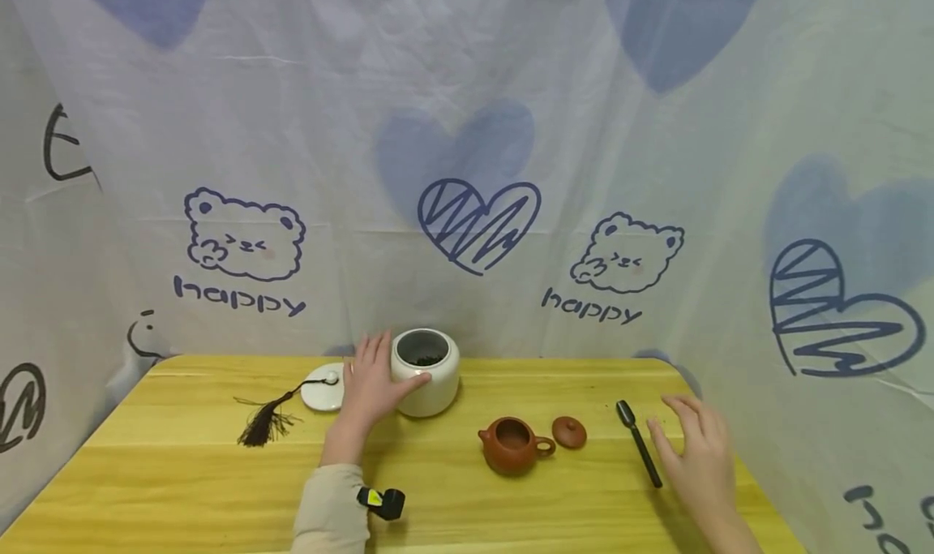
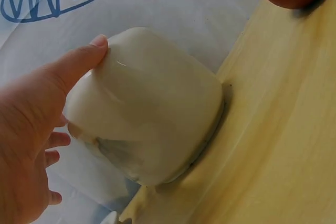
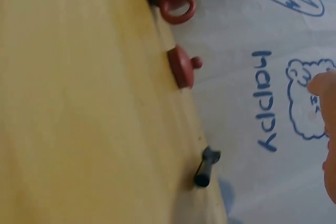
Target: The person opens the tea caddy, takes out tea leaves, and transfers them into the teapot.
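Observation:
A white ceramic jar (image 1: 432, 390) with dark bits inside stands at the back of the table. My left hand (image 1: 372, 384) is at its left side, the thumb touching near the rim and the other fingers spread apart. The jar's smooth wall (image 2: 152, 98) fills the middle of the left wrist view. My right hand (image 1: 702, 457) hovers with loosely bent fingers beside a small black scoop (image 1: 639, 444), holding nothing. Only part of that hand (image 3: 328, 129) shows at the right wrist view's edge.
Between the hands sit an open reddish-brown teapot (image 1: 511, 448) and its lid (image 1: 569, 431). Left of the jar lies a white lid (image 1: 318, 395) with a dark tassel (image 1: 267, 424). A printed cloth (image 1: 350, 132) hangs behind the wooden table (image 1: 219, 497).

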Tool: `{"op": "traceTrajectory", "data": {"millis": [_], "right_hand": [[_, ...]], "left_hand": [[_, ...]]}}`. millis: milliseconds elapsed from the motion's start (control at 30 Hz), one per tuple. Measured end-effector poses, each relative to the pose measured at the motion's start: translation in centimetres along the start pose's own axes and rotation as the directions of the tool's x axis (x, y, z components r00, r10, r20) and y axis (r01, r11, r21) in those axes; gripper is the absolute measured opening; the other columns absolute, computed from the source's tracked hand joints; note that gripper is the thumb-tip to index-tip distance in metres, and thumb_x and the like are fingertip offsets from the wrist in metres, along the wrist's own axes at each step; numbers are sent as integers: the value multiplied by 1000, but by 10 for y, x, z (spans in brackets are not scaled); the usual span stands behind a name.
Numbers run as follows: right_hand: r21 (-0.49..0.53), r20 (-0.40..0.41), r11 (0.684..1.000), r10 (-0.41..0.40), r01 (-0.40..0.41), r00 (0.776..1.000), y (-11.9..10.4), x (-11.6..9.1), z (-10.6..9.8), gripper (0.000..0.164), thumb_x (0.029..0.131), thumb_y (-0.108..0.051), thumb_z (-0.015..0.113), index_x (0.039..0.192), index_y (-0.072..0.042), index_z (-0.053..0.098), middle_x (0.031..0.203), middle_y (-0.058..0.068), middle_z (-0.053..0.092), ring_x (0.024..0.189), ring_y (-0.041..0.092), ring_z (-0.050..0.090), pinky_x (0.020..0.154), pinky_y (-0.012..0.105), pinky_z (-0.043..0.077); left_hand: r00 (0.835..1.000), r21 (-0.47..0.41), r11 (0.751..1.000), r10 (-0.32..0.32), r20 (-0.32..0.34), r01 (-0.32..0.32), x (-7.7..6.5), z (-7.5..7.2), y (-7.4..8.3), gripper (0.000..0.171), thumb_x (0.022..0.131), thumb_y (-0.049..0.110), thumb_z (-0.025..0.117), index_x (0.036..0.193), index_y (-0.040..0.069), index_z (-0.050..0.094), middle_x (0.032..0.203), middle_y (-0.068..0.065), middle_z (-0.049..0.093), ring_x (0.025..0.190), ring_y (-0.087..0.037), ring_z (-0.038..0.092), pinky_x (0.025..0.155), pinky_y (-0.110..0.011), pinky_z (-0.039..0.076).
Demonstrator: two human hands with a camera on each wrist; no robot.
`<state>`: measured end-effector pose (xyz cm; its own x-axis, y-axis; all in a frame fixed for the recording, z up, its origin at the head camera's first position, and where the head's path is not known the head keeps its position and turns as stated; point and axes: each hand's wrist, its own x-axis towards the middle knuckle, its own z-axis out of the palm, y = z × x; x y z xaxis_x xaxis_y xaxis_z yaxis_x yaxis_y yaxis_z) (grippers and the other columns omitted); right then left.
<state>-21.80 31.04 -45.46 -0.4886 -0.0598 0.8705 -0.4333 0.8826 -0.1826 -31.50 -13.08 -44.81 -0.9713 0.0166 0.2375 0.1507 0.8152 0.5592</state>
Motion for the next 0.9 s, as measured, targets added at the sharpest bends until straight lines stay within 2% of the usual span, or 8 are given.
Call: {"op": "traceTrajectory", "data": {"millis": [67, 167, 233, 400, 467, 533, 700, 900], "right_hand": [[-36, 54, 999, 37, -35, 998, 4, -7, -2, 51, 91, -40, 66, 111, 7, 64, 107, 26, 60, 99, 45, 52, 89, 53, 40], [-97, 142, 989, 127, -114, 982, 10, -16, -5, 47, 79, -23, 78, 114, 4, 63, 110, 28, 58, 102, 47, 50, 90, 60, 38], [-133, 211, 975, 203, -178, 956, 13, -18, -6, 50, 76, -18, 81, 118, 2, 61, 112, 28, 56, 104, 47, 48, 90, 61, 37], [-152, 349, 937, 349, -315, 870, 21, -22, -7, 49, 84, -27, 75, 122, 0, 58, 118, 28, 52, 110, 48, 41, 89, 62, 33], [-142, 384, 927, 375, -347, 844, 24, -23, -6, 48, 86, -29, 74, 121, 0, 59, 119, 28, 53, 110, 48, 41, 89, 60, 33], [-131, 415, 926, 376, -355, 829, 28, -25, -3, 47, 86, -29, 74, 119, 0, 61, 118, 29, 55, 109, 47, 44, 88, 59, 33], [-126, 513, 920, 380, -370, 770, 35, -31, 1, 46, 86, -33, 74, 116, 0, 65, 116, 28, 60, 108, 42, 50, 89, 55, 33], [-168, 597, 892, 431, -419, 677, 40, -35, 2, 53, 85, -41, 73, 117, 0, 63, 118, 26, 59, 110, 42, 47, 87, 52, 33]], "left_hand": [[1000, -4, 1000, -12, 17, 12, 0, 3, 0, 109, 78, 70, 65, 155, 6, 21, 161, -17, 23, 151, -38, 10, 115, -72, 10], [999, -16, 1000, -19, 30, 19, 0, 7, 0, 107, 79, 69, 64, 154, 5, 23, 161, -17, 23, 151, -38, 10, 115, -72, 11], [999, -15, 1000, -17, 27, 17, 0, 7, -1, 106, 80, 69, 63, 154, 4, 24, 161, -18, 24, 151, -39, 11, 114, -72, 11], [999, -7, 1000, -16, 38, 16, 1, 6, -3, 106, 81, 68, 62, 155, 4, 21, 161, -17, 23, 151, -38, 11, 115, -71, 11], [999, -10, 1000, -10, 44, 10, 1, 5, -3, 106, 81, 69, 61, 155, 4, 20, 162, -17, 22, 151, -38, 10, 115, -71, 10], [999, -6, 1000, 1, 45, -1, 2, 4, -4, 107, 81, 70, 60, 155, 3, 19, 162, -17, 22, 151, -38, 9, 115, -71, 10], [999, 44, 999, 31, 25, -32, 2, 5, -5, 108, 81, 72, 59, 154, 2, 21, 161, -19, 23, 152, -38, 8, 117, -68, 9], [998, 114, 992, 56, 17, -58, 0, 4, -5, 109, 81, 75, 55, 154, 0, 23, 161, -20, 23, 152, -39, 6, 120, -64, 5]]}}
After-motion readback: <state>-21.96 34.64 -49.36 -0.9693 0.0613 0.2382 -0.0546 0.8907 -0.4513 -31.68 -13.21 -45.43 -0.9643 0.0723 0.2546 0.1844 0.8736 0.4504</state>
